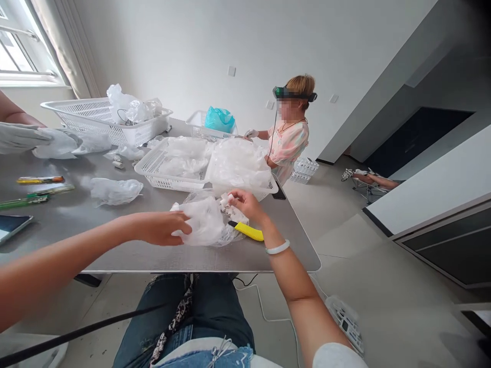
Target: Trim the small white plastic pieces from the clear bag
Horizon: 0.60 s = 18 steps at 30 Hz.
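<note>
My left hand (163, 227) grips a crumpled clear plastic bag (205, 222) lying on the grey metal table (153, 253), fingers curled over its left side. My right hand (247, 204) pinches a small white piece (226, 200) at the top of the same bag; a pale bracelet is on that wrist. A yellow-handled tool (249, 231) lies on the table just under my right wrist, partly under the bag.
A white basket (153, 168) full of plastic bags stands just behind my hands. Two more baskets (88, 115) stand further back. Pens (40, 180) and a tablet (11, 225) lie at left. A person (289, 140) sits at the far end. Someone's gloved hand (23, 137) rests at left.
</note>
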Available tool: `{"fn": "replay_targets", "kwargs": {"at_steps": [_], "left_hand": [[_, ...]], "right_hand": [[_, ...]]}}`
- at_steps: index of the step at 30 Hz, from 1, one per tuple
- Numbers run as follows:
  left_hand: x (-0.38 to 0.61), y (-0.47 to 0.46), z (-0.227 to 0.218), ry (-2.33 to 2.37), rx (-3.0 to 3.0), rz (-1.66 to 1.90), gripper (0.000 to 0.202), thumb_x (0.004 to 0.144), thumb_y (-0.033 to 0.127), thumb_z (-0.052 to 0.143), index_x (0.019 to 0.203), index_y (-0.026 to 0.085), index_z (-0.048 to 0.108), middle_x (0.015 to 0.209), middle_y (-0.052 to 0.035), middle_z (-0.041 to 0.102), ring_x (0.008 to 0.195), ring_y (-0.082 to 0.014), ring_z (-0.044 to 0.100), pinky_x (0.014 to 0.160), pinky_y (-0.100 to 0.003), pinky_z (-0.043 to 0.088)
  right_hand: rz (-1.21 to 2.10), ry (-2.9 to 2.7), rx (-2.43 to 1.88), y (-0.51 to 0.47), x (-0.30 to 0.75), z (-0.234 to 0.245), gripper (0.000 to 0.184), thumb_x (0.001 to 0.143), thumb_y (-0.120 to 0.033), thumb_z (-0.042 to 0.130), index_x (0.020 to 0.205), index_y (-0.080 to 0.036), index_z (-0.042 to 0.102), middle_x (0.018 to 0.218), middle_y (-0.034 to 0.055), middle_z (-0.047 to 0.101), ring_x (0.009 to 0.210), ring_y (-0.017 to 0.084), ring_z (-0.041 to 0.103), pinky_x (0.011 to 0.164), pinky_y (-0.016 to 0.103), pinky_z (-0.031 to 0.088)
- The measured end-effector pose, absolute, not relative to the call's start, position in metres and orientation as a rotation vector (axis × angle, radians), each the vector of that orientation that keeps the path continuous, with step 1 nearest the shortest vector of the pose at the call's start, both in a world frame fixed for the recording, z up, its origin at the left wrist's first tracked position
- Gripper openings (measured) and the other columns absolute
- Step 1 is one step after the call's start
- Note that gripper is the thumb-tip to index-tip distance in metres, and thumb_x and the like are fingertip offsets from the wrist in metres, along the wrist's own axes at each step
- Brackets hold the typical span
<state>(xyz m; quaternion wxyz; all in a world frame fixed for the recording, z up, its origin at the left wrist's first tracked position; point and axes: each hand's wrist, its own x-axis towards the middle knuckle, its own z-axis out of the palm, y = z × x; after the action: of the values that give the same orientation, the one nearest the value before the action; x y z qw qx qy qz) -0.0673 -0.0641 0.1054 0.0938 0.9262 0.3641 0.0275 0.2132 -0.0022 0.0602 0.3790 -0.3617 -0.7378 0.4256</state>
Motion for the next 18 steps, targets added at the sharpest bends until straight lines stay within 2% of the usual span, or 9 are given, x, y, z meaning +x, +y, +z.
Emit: {"fn": "replay_targets", "kwargs": {"at_steps": [2,3,4,6,8,9,12,14,18], "left_hand": [[-0.055,-0.071,0.094,0.897,2.762,-0.138,0.016,0.084,0.012,0.066,0.082,0.022,0.078,0.123,-0.0090,0.074,0.133,-0.0293,0.058,0.105,-0.033,0.048],[-0.050,-0.072,0.090,0.861,2.765,-0.204,0.019,0.086,0.011,0.062,0.086,0.021,0.078,0.130,-0.0107,0.070,0.136,-0.0310,0.054,0.109,-0.037,0.046],[-0.047,-0.073,0.086,0.886,2.776,-0.226,0.021,0.087,0.012,0.060,0.088,0.021,0.078,0.132,-0.0121,0.069,0.133,-0.0319,0.056,0.109,-0.039,0.045],[-0.043,-0.072,0.081,0.952,2.788,-0.281,0.023,0.090,0.015,0.057,0.093,0.022,0.078,0.120,-0.0130,0.072,0.119,-0.0309,0.064,0.104,-0.040,0.048],[-0.045,-0.071,0.079,0.994,2.787,-0.345,0.024,0.091,0.017,0.056,0.095,0.023,0.079,0.105,-0.0116,0.075,0.113,-0.0307,0.066,0.103,-0.041,0.049],[-0.047,-0.071,0.078,1.008,2.784,-0.362,0.024,0.091,0.019,0.056,0.095,0.024,0.079,0.106,-0.0116,0.075,0.119,-0.0322,0.063,0.105,-0.042,0.047],[-0.053,-0.073,0.077,1.037,2.733,-0.351,0.020,0.091,0.023,0.062,0.095,0.026,0.081,0.134,-0.0118,0.068,0.142,-0.0385,0.046,0.113,-0.050,0.040],[-0.055,-0.075,0.079,1.074,2.666,-0.358,0.017,0.091,0.030,0.067,0.097,0.026,0.081,0.149,-0.0109,0.058,0.149,-0.0417,0.036,0.116,-0.056,0.035],[-0.051,-0.081,0.090,1.153,2.607,-0.386,0.022,0.092,0.045,0.067,0.096,0.030,0.082,0.150,-0.0089,0.058,0.151,-0.0441,0.030,0.117,-0.063,0.028]], "right_hand": [[1.179,-1.848,-0.792,-0.014,0.205,0.068,0.045,0.088,-0.066,0.061,0.101,-0.022,0.058,0.089,0.0003,0.064,0.083,0.015,0.066,0.083,0.031,0.055],[1.236,-1.844,-0.723,-0.021,0.197,0.070,0.044,0.091,-0.065,0.056,0.107,-0.024,0.055,0.092,-0.0001,0.064,0.084,0.014,0.067,0.084,0.030,0.056],[1.290,-1.868,-0.662,-0.026,0.187,0.070,0.042,0.095,-0.064,0.051,0.111,-0.025,0.052,0.094,-0.0006,0.064,0.084,0.013,0.068,0.083,0.030,0.057],[1.324,-2.061,-0.617,-0.036,0.170,0.066,0.034,0.100,-0.058,0.047,0.113,-0.026,0.049,0.096,-0.0008,0.063,0.085,0.013,0.068,0.079,0.028,0.059],[1.175,-2.301,-0.734,-0.042,0.162,0.058,0.024,0.103,-0.046,0.047,0.112,-0.024,0.049,0.097,0.0007,0.063,0.088,0.016,0.068,0.077,0.030,0.058],[1.055,-2.405,-0.832,-0.043,0.161,0.054,0.020,0.104,-0.041,0.046,0.112,-0.023,0.049,0.098,0.0019,0.064,0.089,0.017,0.068,0.077,0.031,0.057],[0.696,-2.612,-1.088,-0.044,0.167,0.048,0.018,0.106,-0.034,0.042,0.116,-0.021,0.050,0.100,0.0052,0.068,0.089,0.021,0.070,0.073,0.031,0.053],[0.485,-2.722,-1.166,-0.044,0.172,0.048,0.020,0.106,-0.033,0.043,0.120,-0.021,0.051,0.105,0.0068,0.071,0.087,0.021,0.071,0.068,0.030,0.051],[0.139,-2.903,-1.168,-0.047,0.174,0.056,0.026,0.103,-0.036,0.051,0.125,-0.023,0.057,0.114,0.0083,0.073,0.092,0.021,0.073,0.068,0.027,0.051]]}}
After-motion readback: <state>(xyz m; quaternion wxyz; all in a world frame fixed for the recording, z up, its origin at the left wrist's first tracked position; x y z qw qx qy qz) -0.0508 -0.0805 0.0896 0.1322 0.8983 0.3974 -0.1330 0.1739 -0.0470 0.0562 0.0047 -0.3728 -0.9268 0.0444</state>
